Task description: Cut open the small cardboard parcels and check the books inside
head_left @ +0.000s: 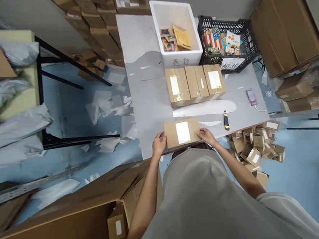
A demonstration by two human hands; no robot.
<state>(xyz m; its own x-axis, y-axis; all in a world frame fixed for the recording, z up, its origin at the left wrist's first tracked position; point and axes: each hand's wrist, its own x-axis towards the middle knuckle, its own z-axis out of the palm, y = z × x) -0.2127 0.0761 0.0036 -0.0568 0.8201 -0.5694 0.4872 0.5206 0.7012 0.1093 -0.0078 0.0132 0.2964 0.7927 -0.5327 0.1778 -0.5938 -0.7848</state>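
A small brown cardboard box (172,135) with a white label on top lies at the table's near edge, right in front of my body. At its left end is my left hand (159,144), fingers closed on the edge. My right hand (206,135) grips the opposite end with thumb and fingertips. Beyond it, three taped cardboard boxes (197,82) stand side by side, two with white labels showing. A black and yellow utility knife (226,120) rests on the table to the right of my right hand.
On the grey table (150,98), a white foam box (182,56) and a black plastic crate (236,66) hold books. A phone (251,97) with a cable lies at the right. Small boxes (255,157) are heaped on the floor; a large open carton (73,207) stands at my left.
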